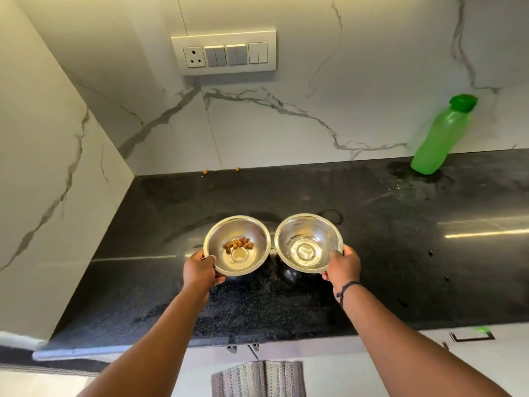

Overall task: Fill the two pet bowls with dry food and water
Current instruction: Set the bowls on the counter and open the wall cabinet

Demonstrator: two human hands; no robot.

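Observation:
Two steel pet bowls are held side by side above the black counter [386,224]. The left bowl [252,262] has several brown kibble pieces [239,243] in its bottom. My left hand [200,270] grips its near-left rim. The right bowl [312,227] holds a shallow pool of clear water [306,252]. My right hand [342,266] grips its near-right rim. Both bowls tilt a little toward me, and their rims nearly touch.
A green plastic bottle [440,136] with a closed green cap stands at the back right against the marble wall, with wet marks around its base. Two stray kibble pieces [221,170] lie at the back edge. A switch panel [224,53] is on the wall.

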